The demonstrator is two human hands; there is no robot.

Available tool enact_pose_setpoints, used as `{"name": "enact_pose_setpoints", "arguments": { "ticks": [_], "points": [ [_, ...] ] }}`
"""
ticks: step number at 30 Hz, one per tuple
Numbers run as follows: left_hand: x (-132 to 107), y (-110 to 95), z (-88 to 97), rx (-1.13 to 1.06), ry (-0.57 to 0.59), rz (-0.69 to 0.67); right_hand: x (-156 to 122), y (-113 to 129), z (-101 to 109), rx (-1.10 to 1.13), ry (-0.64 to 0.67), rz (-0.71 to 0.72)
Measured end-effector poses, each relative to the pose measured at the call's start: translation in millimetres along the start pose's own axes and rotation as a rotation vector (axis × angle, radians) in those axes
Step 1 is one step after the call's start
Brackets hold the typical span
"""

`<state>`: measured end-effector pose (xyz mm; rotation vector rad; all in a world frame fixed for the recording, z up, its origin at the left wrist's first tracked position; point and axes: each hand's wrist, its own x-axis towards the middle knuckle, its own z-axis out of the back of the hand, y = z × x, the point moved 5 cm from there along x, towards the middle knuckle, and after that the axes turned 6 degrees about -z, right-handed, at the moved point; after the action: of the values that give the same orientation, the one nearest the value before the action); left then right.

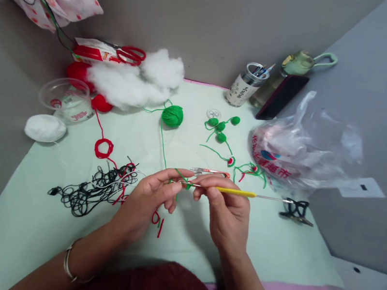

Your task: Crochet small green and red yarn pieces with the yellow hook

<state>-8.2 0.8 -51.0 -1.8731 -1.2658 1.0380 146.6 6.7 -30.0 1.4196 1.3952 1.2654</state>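
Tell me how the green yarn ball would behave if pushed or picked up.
The green yarn ball is round, so a push would probably roll it across the flat cloth. It looks soft and likely light, squashing rather than breaking. Its strand runs towards the left hand, so lifting it may tug at that hand.

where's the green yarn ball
Head view: the round green yarn ball lies left of centre, just right of the white fluffy stuffing, left of the small green crocheted pieces.
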Motion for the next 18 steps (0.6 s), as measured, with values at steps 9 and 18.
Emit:
{"name": "enact_pose_setpoints", "arguments": {
  "ticks": [9, 18],
  "points": [
    [-1, -5, 2.6, 0.086, -0.024, -0.078, -1, 0, 1, -0.008, -0.002, 0.001],
    [-3, -3, 7.2, 0.064, -0.082, -0.128, -4, 15, 0, -0.265, -0.022, 0.136]
  ]
}}
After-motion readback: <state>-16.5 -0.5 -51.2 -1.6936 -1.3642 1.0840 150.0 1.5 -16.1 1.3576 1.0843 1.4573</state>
